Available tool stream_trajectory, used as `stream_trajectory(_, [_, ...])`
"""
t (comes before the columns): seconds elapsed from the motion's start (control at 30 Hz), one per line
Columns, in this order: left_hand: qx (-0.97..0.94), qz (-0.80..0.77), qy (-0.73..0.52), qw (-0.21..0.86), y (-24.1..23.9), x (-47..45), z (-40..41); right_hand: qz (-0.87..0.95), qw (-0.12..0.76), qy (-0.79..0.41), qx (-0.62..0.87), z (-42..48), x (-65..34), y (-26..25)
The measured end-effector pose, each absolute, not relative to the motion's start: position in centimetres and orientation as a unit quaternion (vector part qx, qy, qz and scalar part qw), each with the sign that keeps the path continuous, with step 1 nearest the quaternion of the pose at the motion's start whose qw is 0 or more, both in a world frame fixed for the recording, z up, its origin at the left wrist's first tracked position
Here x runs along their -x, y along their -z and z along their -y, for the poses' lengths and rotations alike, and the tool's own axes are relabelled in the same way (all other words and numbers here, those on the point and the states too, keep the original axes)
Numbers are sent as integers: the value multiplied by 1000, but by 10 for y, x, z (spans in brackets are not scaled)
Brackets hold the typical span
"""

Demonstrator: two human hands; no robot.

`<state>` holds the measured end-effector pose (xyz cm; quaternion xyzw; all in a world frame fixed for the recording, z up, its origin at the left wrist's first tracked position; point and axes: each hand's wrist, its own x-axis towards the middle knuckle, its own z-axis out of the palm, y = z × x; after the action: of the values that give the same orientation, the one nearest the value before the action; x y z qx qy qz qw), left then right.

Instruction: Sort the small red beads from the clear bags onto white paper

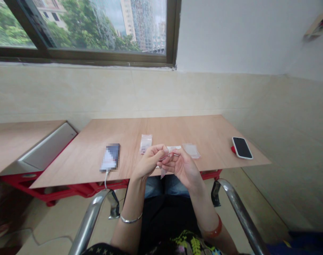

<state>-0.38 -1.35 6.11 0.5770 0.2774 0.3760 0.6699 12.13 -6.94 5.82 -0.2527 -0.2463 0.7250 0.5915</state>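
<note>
My left hand (152,160) and my right hand (183,165) meet above the table's front edge, their fingertips pinched close together. Between them is a small clear plastic bag (163,173), its pinkish corner hanging below the fingers. A thin, pale, shiny bit shows at the right fingertips; I cannot make out what it is. Just behind the left hand lies a stack of small clear zip bags (146,142). More clear bags (192,151) lie flat behind the right hand, and a white slip (174,147) is partly hidden by the fingers.
A phone (111,157) on a white cable lies at the left of the wooden table (124,128). Another phone (242,148) rests on something red at the right. Metal chair arms (90,216) flank me. A window (105,28) and tiled wall stand behind.
</note>
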Motion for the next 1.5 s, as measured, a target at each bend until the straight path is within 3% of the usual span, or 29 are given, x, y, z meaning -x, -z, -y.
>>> stream_trajectory(1.0, [-473,-259,-463,703,-60,-12,15,253,664,-658,249,72,-111,-68])
stream_trajectory(1.17, [-485,-288,-517,644,-57,-7,7,281,672,-633,263,71,-108,-65])
stream_trajectory(1.5, [-694,-299,-430,494,-45,1,-2,409,644,-441,473,44,-125,-28])
